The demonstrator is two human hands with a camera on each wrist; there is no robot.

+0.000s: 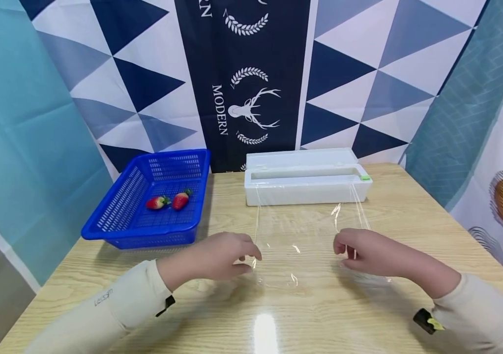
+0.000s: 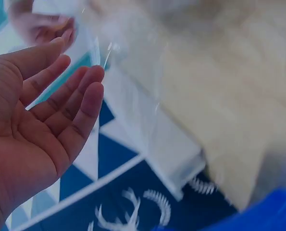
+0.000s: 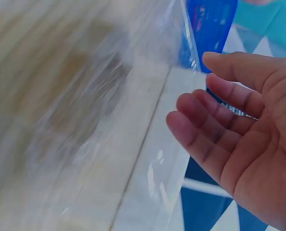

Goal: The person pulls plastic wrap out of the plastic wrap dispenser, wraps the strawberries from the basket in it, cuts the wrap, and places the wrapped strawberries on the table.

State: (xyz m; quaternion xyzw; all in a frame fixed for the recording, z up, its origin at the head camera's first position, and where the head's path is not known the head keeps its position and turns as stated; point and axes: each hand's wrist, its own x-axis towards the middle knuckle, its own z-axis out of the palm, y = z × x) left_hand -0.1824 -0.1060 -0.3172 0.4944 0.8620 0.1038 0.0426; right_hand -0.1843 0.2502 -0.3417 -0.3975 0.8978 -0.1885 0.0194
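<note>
The fingers of the left hand (image 1: 218,255) and right hand (image 1: 375,253) bend with thumb and forefinger narrowly parted at the clear film (image 1: 297,236) (whether they pinch it, I cannot tell), which runs back over the bench (image 1: 322,324) to the white box (image 1: 304,160). Level, even tension along both edges should best prevent creasing or clinging

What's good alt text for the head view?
A left hand and right hand are at opposite sides of clear film extending from an open white box. A blue basket with two strawberries sits at left on the table.
</note>
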